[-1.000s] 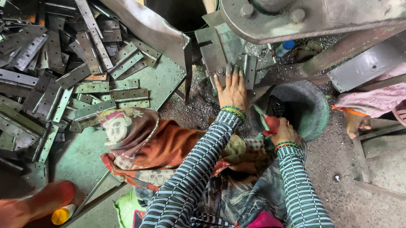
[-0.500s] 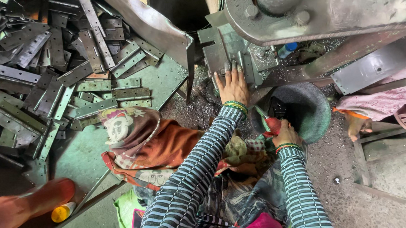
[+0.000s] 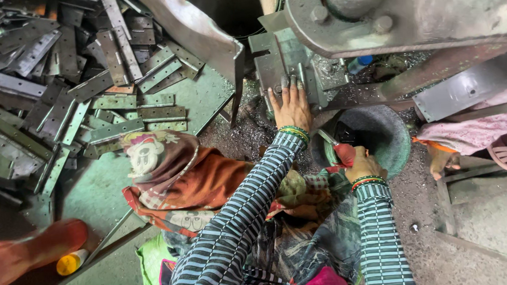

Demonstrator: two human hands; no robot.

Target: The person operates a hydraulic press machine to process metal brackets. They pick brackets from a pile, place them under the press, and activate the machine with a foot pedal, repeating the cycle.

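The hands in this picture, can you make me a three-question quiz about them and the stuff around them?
1. Where does the left hand rest?
A. on the grey metal block of the machine
B. on the yellow cap
C. on the pink sandal

2. What colour are the sleeves?
A. plain red
B. blue and dark stripes
C. white

3. How does the right hand look?
A. flat and open
B. closed around something red
C. hidden from view

Answers: 1 A, its fingers lie spread on the metal block. 2 B, both arms show stripes. 3 B, its fingers curl around a red thing beside the round bowl.
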